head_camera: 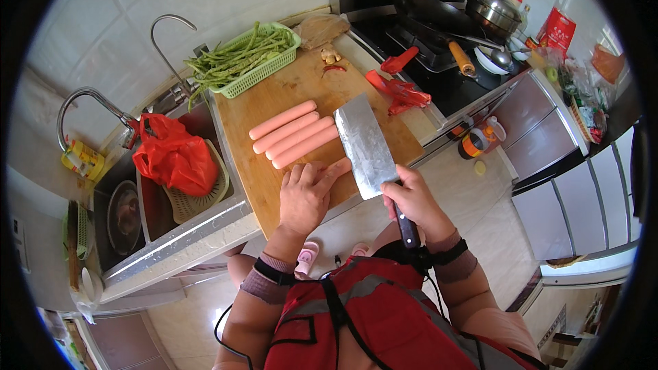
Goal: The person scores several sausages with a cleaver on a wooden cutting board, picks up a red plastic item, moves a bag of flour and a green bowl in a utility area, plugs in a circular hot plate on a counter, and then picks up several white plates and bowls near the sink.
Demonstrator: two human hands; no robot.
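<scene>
My right hand grips the dark handle of a cleaver, whose broad blade lies over the right part of a wooden cutting board. Under the fingers of my left hand a sausage is held on the board; its right end meets the blade's edge. Several more pink sausages lie side by side just beyond my left hand. Farther back on the board are a ginger root and a red chili pepper. Torn red wrappers lie at the right edge.
A green plastic basket of long green beans sits at the board's back left. The sink at left holds a red plastic bag on a colander. A wok and a lidded pot stand on the stove.
</scene>
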